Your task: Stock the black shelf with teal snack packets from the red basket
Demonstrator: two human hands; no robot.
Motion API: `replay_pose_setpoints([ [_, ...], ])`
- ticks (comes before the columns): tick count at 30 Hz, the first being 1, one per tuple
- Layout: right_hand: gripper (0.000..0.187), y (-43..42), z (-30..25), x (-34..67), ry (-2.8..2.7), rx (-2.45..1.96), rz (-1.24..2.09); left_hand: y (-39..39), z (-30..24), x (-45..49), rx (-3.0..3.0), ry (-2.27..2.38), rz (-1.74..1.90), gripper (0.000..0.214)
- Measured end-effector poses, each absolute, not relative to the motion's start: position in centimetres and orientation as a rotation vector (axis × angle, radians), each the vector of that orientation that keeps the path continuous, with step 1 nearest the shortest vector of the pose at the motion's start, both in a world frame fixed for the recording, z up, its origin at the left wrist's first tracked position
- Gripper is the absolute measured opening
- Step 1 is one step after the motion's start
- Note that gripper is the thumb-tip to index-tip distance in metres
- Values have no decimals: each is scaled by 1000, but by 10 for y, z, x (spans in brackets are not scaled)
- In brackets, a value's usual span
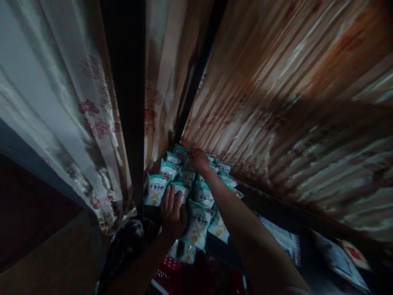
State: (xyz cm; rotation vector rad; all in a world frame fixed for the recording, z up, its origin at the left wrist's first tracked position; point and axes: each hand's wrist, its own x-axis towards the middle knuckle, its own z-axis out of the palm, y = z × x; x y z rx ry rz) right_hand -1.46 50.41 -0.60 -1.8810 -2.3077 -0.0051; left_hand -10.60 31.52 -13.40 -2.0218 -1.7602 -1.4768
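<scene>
Rows of teal-and-white snack bags [199,225] with dark lettering stand close together on a dark shelf [260,196]. My left hand [173,209] lies over the front of the rows, its fingers stretched out against a snack bag [181,187]. Another bag [156,191] is just left of its fingertips. Farther back, my right hand [199,159] reaches over the rows, with its fingers closed at the top edge of a rear snack bag [180,150]. That bag is partly hidden, and the dim light blurs the grip.
A red plastic basket [172,268] sits below the shelf's front, with more snack bags [186,252] above it. Pleated printed curtains [245,102] hang behind and to the left, beside a dark upright post [130,102]. White-and-blue packages [282,237] lie on the right.
</scene>
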Motion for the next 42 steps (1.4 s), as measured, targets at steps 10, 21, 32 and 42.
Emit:
replay_pose_setpoints([
  [10, 27, 394, 1, 28, -1872, -1322, -64, 312, -138, -108, -2020, -1700, -1531, 46],
  [21, 27, 234, -72, 52, -1548, -1532, 78, 304, -138, -108, -2018, -1601, -1543, 43],
  [32, 33, 218, -112, 33, -1559, -1554, 210, 280, -139, -126, -2176, -1484, -1433, 43],
  [42, 41, 220, -124, 19, -1486, -1620, 267, 253, -147, -116, -2452, -1369, -1164, 58],
])
